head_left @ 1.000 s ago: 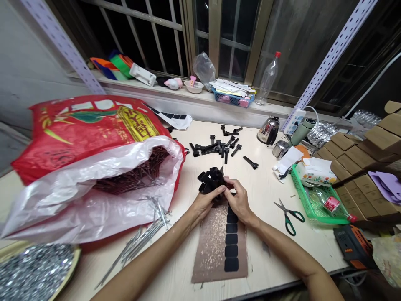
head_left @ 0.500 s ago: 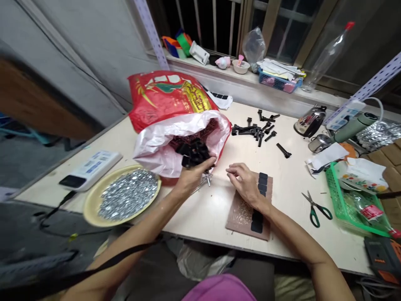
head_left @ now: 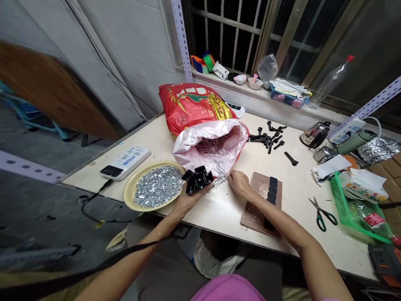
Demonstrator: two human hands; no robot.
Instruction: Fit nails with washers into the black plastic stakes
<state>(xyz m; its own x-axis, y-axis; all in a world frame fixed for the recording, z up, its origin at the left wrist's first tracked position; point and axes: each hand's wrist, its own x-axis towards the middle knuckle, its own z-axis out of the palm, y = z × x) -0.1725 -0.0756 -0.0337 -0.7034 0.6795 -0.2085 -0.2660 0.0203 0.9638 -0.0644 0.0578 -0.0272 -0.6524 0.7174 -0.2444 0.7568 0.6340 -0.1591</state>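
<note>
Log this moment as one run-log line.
left grip: holds black plastic parts | right grip: open, beside loose nails | nearby: brown board

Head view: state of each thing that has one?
Left hand: holding a bunch of black plastic pieces.
Right hand: empty, fingertips beside loose steel nails.
Red woven sack: mouth open, white plastic liner folded back.
Green-handled steel scissors: blades slightly open.
Clear plastic bottle: red cap on.
</note>
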